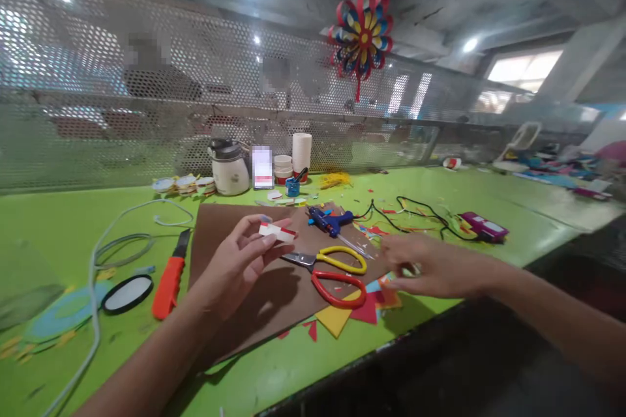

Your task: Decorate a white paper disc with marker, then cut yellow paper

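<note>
Left hand: left hand (239, 267) is up over the brown sheet (235, 234), fingertips pinched on a small white-and-red strip (277, 231), held clear of the sheet.
Right hand: right hand (430, 267) is low and blurred, fingers spread over coloured paper scraps (362, 306) near the table's front edge; whether it grips anything, cannot tell.
Between the hands: scissors (337, 273) lie flat on the sheet, glue gun (332, 221) just behind them.
Edges: the sheet's front corner and the scraps sit close to the green table (464, 195) edge.
Open room: bare green far right behind the right hand; left is crowded by knife (169, 277), black-rimmed ring (128, 293) and white cord (98, 260).
Hard to see: the mesh (147, 78) behind the table veils people beyond; both forearms are cut off at the bottom.
</note>
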`<action>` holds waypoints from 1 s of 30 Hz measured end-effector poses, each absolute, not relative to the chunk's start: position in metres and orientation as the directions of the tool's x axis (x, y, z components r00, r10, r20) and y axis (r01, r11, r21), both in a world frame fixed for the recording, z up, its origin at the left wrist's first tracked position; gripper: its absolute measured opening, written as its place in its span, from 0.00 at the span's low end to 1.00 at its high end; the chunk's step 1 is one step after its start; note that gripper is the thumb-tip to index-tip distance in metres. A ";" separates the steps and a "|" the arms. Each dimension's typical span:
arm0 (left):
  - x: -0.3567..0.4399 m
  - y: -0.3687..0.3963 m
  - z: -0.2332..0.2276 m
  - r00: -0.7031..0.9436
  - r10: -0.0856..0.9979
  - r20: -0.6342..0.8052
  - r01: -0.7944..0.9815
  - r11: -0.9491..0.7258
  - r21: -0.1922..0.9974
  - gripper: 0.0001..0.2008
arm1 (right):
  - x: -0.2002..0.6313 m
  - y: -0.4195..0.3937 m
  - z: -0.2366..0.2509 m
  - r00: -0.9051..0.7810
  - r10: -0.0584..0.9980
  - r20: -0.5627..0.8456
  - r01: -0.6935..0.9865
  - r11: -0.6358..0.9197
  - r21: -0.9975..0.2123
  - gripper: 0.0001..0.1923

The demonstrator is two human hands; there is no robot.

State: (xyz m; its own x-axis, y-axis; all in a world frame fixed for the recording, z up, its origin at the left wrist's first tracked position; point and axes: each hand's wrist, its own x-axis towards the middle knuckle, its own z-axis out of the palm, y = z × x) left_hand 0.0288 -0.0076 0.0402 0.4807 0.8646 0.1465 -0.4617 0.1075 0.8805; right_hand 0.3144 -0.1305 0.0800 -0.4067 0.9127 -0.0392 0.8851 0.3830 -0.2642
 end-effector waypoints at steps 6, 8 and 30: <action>0.027 -0.002 0.034 0.453 0.871 0.188 -0.471 0.056 0.880 0.17 | 0.264 -0.075 0.045 -0.470 0.883 -0.001 0.883 0.470 0.002 0.14; 0.026 0.000 0.032 0.443 0.875 0.197 -0.461 0.034 0.887 0.15 | 0.260 -0.068 0.034 -0.470 0.881 -0.060 0.881 0.472 0.032 0.16; 0.017 0.000 0.042 0.216 0.964 0.154 -0.334 -0.075 0.939 0.22 | 0.271 -0.055 0.029 -0.254 0.965 -0.071 0.863 0.193 -0.467 0.17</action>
State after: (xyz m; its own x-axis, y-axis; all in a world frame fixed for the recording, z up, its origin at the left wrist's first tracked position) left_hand 0.0172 -0.0001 0.0422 0.2158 0.9642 0.1540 -0.3343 -0.0752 0.9394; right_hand 0.2709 -0.0545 0.0288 -0.2537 0.9647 -0.0708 0.8629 0.1926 -0.4672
